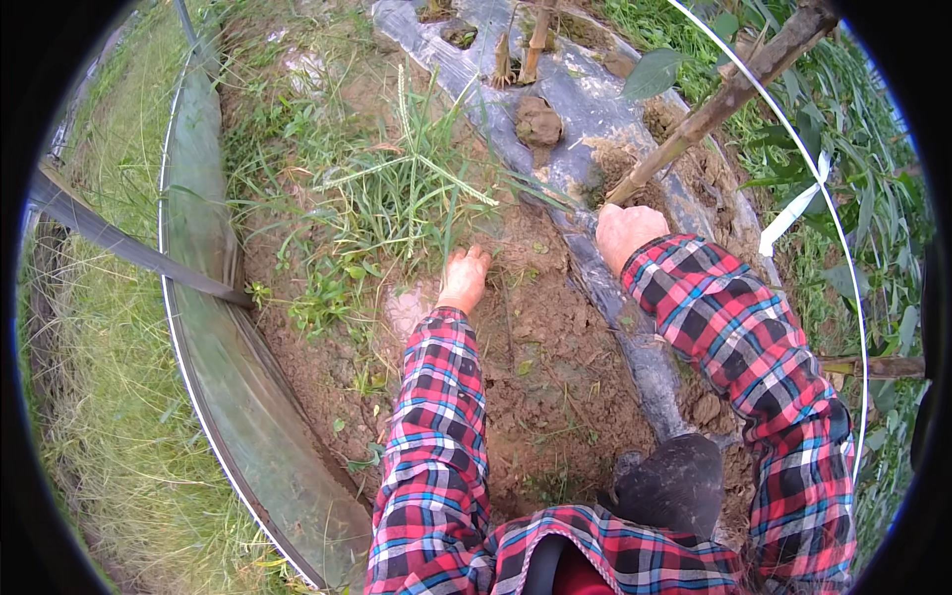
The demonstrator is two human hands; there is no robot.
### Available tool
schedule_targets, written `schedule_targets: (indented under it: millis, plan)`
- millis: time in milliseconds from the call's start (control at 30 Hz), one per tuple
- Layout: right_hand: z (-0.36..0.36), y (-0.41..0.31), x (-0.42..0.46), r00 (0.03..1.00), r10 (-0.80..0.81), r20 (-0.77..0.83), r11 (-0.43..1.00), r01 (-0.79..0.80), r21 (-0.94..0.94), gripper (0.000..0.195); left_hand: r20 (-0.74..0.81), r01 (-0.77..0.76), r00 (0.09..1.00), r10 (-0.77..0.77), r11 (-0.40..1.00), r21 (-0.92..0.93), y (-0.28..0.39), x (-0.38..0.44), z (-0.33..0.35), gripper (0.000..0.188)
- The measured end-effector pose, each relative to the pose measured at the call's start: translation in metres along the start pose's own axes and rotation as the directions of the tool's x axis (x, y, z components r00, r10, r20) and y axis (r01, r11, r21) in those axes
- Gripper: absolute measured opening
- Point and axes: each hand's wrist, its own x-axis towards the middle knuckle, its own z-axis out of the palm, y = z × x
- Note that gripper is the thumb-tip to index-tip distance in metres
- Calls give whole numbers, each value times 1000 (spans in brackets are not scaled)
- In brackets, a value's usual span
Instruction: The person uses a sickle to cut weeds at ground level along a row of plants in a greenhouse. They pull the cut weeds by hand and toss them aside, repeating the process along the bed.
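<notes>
My left hand (465,277) reaches down to the bare soil at the near edge of a grass weed clump (405,186) with spread seed spikes. Its fingers bend towards the ground, and whether they grip any blades is hidden. To the right, my right hand (628,232) is curled like a fist over the black plastic mulch film (580,111), close to the base of a slanting woody stem (692,123). Its fingertips are out of sight, so I cannot tell what it holds. A few long grass blades stretch from the clump towards this hand.
A greenish translucent sheet barrier (197,201) with a white edge curves along the left, crossed by a flat grey strip (149,249). Cut stems (537,41) stand in film holes. At right hangs a white cord (840,216). A dark boot (669,483) stands below.
</notes>
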Motion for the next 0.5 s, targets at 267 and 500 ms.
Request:
schedule_targets:
  millis: [267,500]
  plan:
    - [9,-2,7,998,51,-22,999,-51,1,15,217,313,939,-267,926,-213,8,-26,9,26]
    - [1,17,-2,999,43,-13,999,-43,-7,18,280,88,959,37,904,-419,6,-96,-8,29]
